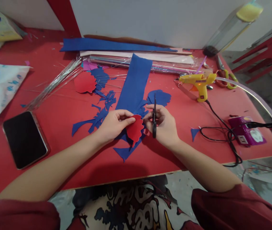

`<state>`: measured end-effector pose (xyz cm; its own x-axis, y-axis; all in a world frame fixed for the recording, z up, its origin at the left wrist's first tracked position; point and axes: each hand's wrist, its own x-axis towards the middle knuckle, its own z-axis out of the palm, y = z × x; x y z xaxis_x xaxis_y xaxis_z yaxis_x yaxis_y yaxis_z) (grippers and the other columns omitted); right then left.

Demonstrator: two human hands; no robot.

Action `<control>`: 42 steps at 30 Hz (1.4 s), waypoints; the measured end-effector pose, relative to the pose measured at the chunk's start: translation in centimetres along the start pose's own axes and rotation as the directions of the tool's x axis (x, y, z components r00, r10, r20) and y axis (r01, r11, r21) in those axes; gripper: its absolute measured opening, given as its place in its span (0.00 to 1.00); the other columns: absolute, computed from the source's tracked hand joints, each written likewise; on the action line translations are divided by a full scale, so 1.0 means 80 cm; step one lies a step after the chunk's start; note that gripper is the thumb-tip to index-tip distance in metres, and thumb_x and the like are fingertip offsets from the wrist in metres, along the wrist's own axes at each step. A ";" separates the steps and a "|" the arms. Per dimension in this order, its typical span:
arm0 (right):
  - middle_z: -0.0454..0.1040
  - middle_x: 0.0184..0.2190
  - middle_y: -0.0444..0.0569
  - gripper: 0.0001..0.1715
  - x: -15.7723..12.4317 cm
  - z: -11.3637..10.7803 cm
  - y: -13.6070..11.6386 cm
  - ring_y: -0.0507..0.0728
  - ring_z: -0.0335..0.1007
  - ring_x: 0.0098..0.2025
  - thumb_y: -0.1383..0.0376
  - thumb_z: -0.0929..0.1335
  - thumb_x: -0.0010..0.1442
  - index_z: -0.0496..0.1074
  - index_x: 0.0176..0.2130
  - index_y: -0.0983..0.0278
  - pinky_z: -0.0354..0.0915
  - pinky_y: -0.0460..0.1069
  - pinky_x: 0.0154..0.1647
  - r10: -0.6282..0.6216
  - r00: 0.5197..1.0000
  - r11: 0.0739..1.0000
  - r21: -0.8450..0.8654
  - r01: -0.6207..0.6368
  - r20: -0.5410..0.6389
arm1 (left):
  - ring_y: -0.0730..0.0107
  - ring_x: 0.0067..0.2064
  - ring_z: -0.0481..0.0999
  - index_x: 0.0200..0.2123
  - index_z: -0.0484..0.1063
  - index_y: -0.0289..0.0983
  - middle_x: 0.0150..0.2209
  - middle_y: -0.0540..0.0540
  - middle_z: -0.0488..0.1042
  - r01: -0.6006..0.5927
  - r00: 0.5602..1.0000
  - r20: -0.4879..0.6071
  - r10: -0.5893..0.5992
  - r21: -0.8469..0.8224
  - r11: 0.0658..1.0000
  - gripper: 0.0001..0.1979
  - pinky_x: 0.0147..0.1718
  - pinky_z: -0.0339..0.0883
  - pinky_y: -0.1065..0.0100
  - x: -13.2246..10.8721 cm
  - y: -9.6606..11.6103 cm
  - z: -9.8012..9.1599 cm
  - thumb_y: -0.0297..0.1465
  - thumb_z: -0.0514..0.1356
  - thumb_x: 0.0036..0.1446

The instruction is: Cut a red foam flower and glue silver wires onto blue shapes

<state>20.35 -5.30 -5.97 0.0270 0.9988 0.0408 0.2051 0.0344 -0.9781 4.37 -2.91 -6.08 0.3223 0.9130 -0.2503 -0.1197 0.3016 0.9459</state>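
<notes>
While I watched through the head camera, the left hand (115, 125) pinched a red scalloped piece (136, 129) between thumb and fingers, above the blue scraps (123, 153) strewn over the red table (61, 102). Just beside it, the right hand (166, 126) gripped black scissors (154, 123); they stood nearly edge-on to me, so I could not tell how far the blades were parted. Long thin rods lay in a clear wrapper (109, 59), partly covered by the far end of a wide blue strip (136, 83). At the upper right I saw a clear cylinder (230, 33) with a yellow top (249, 12), its contents too indistinct to name. My view cut off a yellowish packet (2, 28) and a white packet (4, 86) at the left, and whatever they held was hidden. The left hand covered part of the red scalloped piece.
</notes>
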 end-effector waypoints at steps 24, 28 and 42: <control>0.73 0.30 0.47 0.19 0.037 -0.025 0.024 0.54 0.70 0.31 0.71 0.63 0.46 0.66 0.41 0.64 0.65 0.49 0.36 -0.176 0.982 0.835 -0.537 0.115 -0.064 | 0.77 0.25 0.72 0.28 0.70 0.34 0.23 0.52 0.73 -0.088 0.982 -0.184 0.052 -0.192 0.977 0.10 0.27 0.66 0.74 0.017 -0.013 -0.017 0.30 0.66 0.43; 0.73 0.30 0.48 0.25 0.043 -0.031 0.032 0.58 0.71 0.32 0.69 0.63 0.47 0.64 0.47 0.64 0.65 0.51 0.34 -0.113 0.992 0.745 -0.665 0.047 -0.057 | 0.73 0.28 0.75 0.32 0.69 0.34 0.26 0.51 0.75 -0.109 0.980 -0.183 0.074 -0.188 0.976 0.11 0.32 0.69 0.70 0.016 -0.017 -0.020 0.30 0.65 0.42; 0.72 0.44 0.61 0.26 0.033 -0.022 0.016 0.63 0.67 0.44 0.64 0.55 0.63 0.59 0.58 0.68 0.63 0.51 0.35 -0.071 0.994 0.301 -0.948 0.100 0.082 | 0.77 0.27 0.71 0.26 0.69 0.35 0.24 0.53 0.72 -0.125 0.960 -0.266 0.083 -0.145 0.981 0.15 0.31 0.66 0.73 0.002 -0.025 -0.022 0.36 0.68 0.37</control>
<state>22.42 -2.70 -6.80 -0.0680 0.9933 0.0932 0.9923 0.0771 -0.0970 3.01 -2.90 -8.41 0.0494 0.9750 -0.2167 -0.2943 0.2216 0.9297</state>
